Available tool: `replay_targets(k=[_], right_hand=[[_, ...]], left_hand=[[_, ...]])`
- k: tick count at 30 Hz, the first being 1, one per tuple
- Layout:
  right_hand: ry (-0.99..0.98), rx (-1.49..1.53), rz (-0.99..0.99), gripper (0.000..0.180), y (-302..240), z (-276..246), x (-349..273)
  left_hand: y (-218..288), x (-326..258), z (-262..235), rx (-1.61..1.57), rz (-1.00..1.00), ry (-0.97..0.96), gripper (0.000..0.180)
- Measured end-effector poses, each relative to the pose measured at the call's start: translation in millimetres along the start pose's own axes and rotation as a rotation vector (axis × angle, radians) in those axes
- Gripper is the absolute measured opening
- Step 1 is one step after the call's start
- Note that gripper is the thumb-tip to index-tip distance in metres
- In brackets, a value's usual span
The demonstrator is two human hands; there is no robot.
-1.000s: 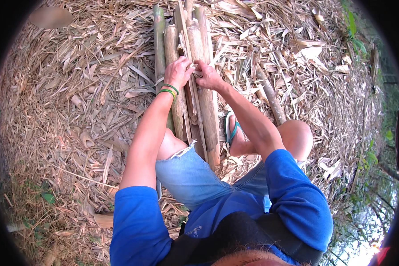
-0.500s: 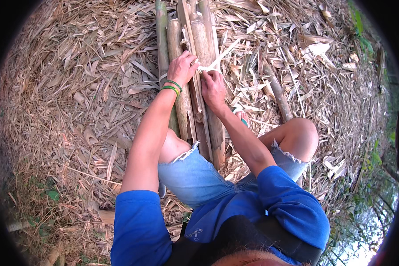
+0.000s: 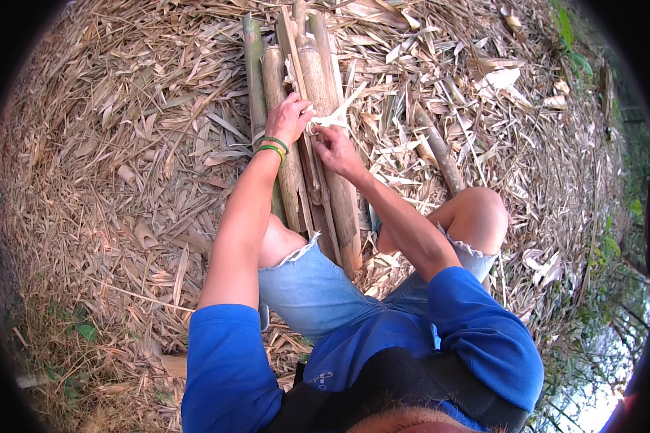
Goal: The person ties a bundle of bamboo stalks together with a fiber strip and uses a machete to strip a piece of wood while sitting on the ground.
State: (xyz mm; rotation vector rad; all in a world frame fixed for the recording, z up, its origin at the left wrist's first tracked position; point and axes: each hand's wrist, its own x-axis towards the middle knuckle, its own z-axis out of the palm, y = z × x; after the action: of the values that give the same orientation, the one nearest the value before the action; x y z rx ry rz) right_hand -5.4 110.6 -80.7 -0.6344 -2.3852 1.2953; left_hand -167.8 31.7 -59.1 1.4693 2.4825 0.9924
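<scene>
A bundle of split and whole bamboo poles (image 3: 345, 206) lies lengthwise on the ground in front of me. A pale flat strip (image 3: 330, 121), like split bamboo, crosses the top of the bundle and its loose end sticks out to the right. My left hand (image 3: 289, 117), with green and yellow bands at its wrist, is closed on the strip at the bundle's middle, its palm over the left poles. Just to its right, my right hand (image 3: 338, 153) pinches at the strip's crossing with thumb and forefinger. The exact grip at the fingertips is too small to make out.
Dry bamboo leaves (image 3: 152, 144) cover the ground all around. A loose bamboo pole (image 3: 440, 150) lies to the right of the bundle. My bent knees (image 3: 478, 220) flank the bundle's near end. Green plants grow along the right edge.
My right hand has shifted slightly down and left, from the strip's right side to the crossing beside my left fingertips. The view has shifted a little too.
</scene>
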Motion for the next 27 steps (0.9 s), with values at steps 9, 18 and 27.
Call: replay_targets(k=[9, 18, 27], right_hand=[[0.029, -0.315, -0.378, 0.028, 14.6, -10.2, 22.1], [-0.056, -0.107, -0.189, 0.029, -27.5, -0.1, -8.5], [0.057, -0.188, -0.324, 0.015, -10.5, -1.1, -7.2]], left_hand=[[0.1, 6.4, 1.1, -0.028, 0.007, 0.007, 0.031], [-9.7, 5.9, -2.8, 0.031, 0.011, -0.024, 0.033], [-45.1, -11.0, -12.5, 0.006, -0.099, 0.0, 0.024]])
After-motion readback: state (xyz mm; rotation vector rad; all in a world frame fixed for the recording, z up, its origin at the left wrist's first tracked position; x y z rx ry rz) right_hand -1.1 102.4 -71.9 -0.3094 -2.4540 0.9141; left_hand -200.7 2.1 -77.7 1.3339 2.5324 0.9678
